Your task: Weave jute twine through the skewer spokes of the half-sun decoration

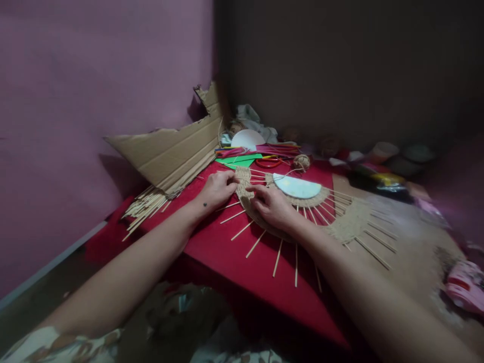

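Fingertips of both hands hide the jute weave (340,222).

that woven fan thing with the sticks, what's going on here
A person is working jute twine through a half-round woven piece with thin sticks fanning out, lying on a red cloth. The left hand pinches the weave at its left end; the right hand presses on the woven band beside it. A white half-disc sits at the centre. Torn cardboard and spare sticks lie to the left.

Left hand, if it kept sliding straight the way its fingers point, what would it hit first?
The left hand points right, fingertips already at the woven jute piece; just past that sits the right hand, though depth is hard to judge.
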`<state>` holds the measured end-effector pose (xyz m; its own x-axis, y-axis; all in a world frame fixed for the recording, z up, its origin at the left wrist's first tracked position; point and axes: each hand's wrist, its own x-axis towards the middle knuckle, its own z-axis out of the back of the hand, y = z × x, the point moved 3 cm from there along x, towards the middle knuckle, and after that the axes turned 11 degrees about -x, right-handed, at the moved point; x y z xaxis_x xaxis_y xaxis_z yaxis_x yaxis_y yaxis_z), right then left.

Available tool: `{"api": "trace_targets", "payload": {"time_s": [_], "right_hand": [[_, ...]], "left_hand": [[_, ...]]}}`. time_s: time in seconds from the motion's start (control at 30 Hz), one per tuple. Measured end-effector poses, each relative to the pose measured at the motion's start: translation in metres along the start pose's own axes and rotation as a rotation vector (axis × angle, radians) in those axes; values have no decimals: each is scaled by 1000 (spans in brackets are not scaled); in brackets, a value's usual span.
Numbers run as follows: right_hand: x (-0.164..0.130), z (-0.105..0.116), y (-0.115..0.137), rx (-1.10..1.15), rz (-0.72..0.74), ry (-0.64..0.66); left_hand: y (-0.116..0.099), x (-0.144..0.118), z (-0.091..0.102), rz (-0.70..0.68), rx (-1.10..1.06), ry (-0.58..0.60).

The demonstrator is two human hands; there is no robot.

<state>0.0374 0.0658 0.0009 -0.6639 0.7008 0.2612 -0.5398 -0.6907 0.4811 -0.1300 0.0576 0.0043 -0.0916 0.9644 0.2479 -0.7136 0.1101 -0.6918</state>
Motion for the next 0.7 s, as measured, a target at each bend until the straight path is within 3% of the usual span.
{"api": "trace_targets", "payload": {"time_s": [0.17, 0.4, 0.57, 0.7], "right_hand": [[1, -2, -2, -11, 8, -1], [0, -3, -1, -59, -8, -4], [6, 3, 10, -238, -40, 105], [26, 6, 29, -491, 43, 258]], "left_hand": [[11, -2, 12, 54, -17, -66], [14, -3, 23, 92, 13, -71], [14, -5, 24, 83, 21, -82], [15, -3, 22, 83, 21, -87]]}}
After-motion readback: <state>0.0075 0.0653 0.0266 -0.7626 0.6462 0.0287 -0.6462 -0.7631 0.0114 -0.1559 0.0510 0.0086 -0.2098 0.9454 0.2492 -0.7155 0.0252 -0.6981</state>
